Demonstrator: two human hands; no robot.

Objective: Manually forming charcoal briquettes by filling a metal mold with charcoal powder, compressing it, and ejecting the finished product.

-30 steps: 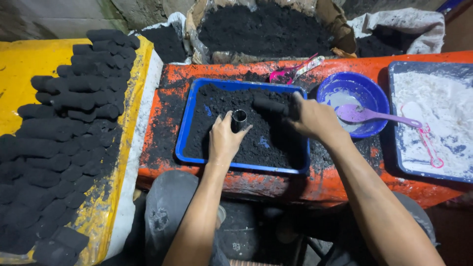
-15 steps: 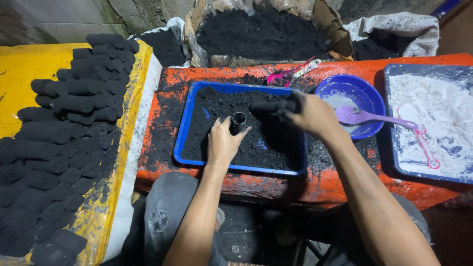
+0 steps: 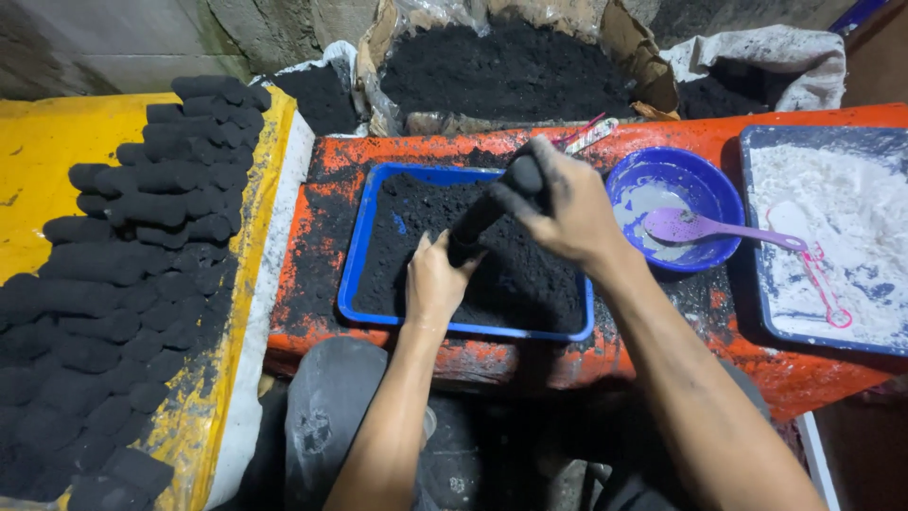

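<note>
Black rod point(image 3: 487, 210) slants between right hand's point(image 3: 558, 203) clenched grip and cupping left hand point(image 3: 437, 282).

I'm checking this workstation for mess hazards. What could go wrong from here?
The right hand holds the black rod tilted over the blue tray; black powder might spill over its low rim. The blue bowl with its purple spoon sits beside that arm, so an elbow could knock it.
</note>
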